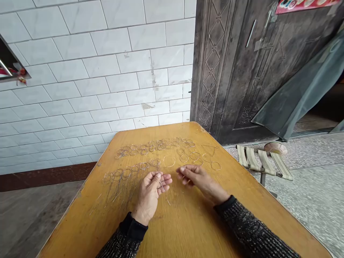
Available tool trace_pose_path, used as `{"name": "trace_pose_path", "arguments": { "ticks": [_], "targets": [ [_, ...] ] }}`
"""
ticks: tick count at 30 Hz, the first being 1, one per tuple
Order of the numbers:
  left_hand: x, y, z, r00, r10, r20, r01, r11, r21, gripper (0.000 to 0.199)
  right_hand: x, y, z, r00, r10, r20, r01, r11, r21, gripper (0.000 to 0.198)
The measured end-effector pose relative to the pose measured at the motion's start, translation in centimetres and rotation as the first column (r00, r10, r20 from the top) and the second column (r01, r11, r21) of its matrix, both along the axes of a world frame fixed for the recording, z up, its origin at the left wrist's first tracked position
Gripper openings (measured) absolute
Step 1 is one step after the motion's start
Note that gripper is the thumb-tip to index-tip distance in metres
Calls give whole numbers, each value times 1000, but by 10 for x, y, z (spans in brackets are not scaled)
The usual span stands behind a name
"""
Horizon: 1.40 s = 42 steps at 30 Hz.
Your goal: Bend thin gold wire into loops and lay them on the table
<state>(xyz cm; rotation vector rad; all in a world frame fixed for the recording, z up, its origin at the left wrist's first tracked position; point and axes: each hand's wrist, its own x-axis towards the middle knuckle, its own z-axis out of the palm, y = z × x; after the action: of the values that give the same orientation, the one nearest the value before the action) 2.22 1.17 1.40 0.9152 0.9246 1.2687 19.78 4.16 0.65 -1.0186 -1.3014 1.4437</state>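
Observation:
My left hand [150, 193] is over the middle of the table, its thumb pressed against the index finger on a thin wire [166, 196]. One end of that wire slants down to the right below the fingers. Level with it, a little apart to the right, is my right hand [197, 179], thumb and fingertips drawn together; I cannot make out anything between them. Beyond my hands lie rows of bent wire loops [143, 148]. To the left, looped wires with long straight tails [126, 173] lie side by side. A single wire ring [169, 161] rests just past my fingertips.
The yellow wooden table [182, 229] stands against a white tiled wall [107, 79]. Figure-eight wires [196, 157] lie at its right side. Further right are a dark carved door [242, 79], a grey-green curtain [303, 93] and a strapped folding stool [264, 161].

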Motion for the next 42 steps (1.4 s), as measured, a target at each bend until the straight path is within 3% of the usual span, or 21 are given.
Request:
{"name": "trace_pose_path", "arguments": {
  "ticks": [4, 7, 15, 21, 24, 29, 35, 42],
  "targets": [
    [10, -8, -5, 994, -91, -54, 93, 995, 34, 20, -21, -11, -1, 1000, -22, 11, 20, 991, 130, 40],
    [15, -10, -9, 987, -119, -111, 125, 991, 49, 21, -23, -13, 0, 997, -53, -48, 58, 991, 118, 40],
    [15, -9, -14, 987, -94, -130, 103, 992, 66, 23, -20, -18, 5, 997, 44, -69, -34, 991, 130, 38],
    [14, -13, -5, 922, -193, -337, 211, 977, 17, 26, -20, -19, 5, 998, 51, -37, -42, 975, 217, 35],
    [11, -12, 0, 908, -154, -388, 185, 982, 43, 32, -19, -18, 4, 998, 18, 55, -34, 952, 303, 32],
    [8, -7, 0, 928, -49, -370, 85, 993, 82, 35, -21, -21, 3, 969, -6, 246, -91, 920, 381, 29],
    [8, -4, -4, 958, -65, -280, 90, 993, 80, 31, -24, -25, 0, 894, -9, 447, -188, 900, 393, 31],
    [8, -2, -3, 993, -70, -90, 72, 997, 21, 25, -21, -29, 5, 842, -11, 540, -255, 873, 416, 21]
  ]
}}
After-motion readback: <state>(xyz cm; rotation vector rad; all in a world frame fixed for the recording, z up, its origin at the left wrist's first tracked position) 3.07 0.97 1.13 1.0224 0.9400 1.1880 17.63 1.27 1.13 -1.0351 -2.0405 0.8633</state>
